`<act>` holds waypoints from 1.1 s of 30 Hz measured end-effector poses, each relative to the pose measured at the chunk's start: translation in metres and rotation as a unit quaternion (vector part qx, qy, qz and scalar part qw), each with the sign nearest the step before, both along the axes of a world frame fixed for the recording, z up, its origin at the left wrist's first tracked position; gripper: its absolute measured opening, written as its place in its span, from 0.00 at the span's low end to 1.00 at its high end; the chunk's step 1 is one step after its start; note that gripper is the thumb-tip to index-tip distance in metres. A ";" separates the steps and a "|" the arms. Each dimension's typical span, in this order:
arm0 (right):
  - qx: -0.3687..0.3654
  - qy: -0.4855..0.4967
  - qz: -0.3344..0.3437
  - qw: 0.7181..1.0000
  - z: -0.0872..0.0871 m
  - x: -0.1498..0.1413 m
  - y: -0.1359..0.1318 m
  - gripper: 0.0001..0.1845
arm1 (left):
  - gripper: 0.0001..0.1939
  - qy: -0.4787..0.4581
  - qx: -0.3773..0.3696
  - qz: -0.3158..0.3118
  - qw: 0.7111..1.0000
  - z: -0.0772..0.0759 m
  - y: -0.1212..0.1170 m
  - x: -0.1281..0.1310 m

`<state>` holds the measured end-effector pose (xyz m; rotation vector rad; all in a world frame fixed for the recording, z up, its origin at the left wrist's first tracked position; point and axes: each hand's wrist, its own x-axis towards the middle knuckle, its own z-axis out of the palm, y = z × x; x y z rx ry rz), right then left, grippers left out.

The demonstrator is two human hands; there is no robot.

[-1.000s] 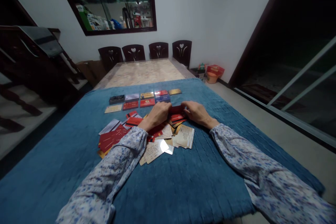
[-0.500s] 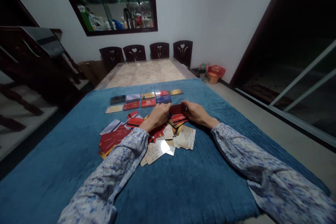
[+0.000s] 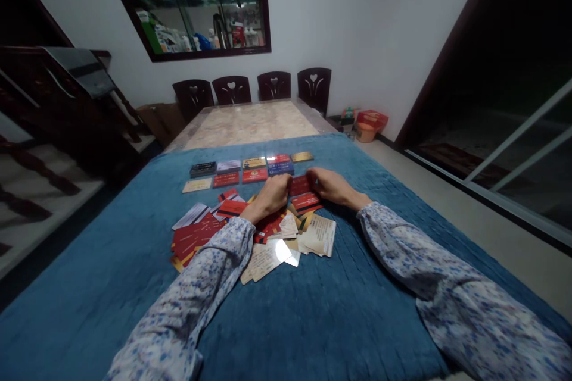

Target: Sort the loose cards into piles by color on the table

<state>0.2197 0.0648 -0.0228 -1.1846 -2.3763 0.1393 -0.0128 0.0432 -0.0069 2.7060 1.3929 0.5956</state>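
Observation:
Between my two hands is a dark red card (image 3: 300,185), gripped at its left end by my left hand (image 3: 273,193) and at its right end by my right hand (image 3: 329,186). Whether it is one card or a small stack I cannot tell. Just below it lies a brighter red card (image 3: 306,202). Loose cards spread under and around my left forearm: dark red cards (image 3: 196,234), cream cards (image 3: 270,259) and more cream cards (image 3: 320,234) to the right. Beyond my hands sit neat stacks in two rows, among them a black stack (image 3: 202,169) and a blue stack (image 3: 281,168).
A blue cloth (image 3: 313,315) covers the near part of the table, whose marble-patterned top (image 3: 250,122) shows beyond. Dark chairs (image 3: 274,86) line the far end. On the floor at the right stands an orange bucket (image 3: 365,131).
The dark red card's face has tilted more into view between my hands. My right hand has shifted very slightly; the loose cards and stacks lie as before.

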 end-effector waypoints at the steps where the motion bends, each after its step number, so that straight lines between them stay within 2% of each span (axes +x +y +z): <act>1: 0.000 0.001 0.004 1.000 -0.001 0.001 0.002 0.20 | 0.13 -0.010 -0.003 -0.002 1.000 -0.002 0.001 -0.001; 9: -0.014 -0.009 0.044 0.999 -0.004 0.008 0.010 0.24 | 0.16 -0.037 -0.025 -0.016 0.999 -0.009 0.009 -0.004; 17: -0.047 -0.030 0.060 0.997 -0.005 0.013 0.018 0.29 | 0.15 -0.004 -0.039 -0.026 0.999 -0.007 0.009 -0.006; 25: -0.052 -0.065 0.073 0.994 -0.003 0.014 0.023 0.21 | 0.12 0.017 -0.046 -0.015 0.999 -0.007 0.010 -0.007; 33: -0.051 -0.047 0.082 0.994 -0.007 0.015 0.025 0.27 | 0.13 -0.013 -0.065 0.003 0.998 -0.009 0.011 -0.007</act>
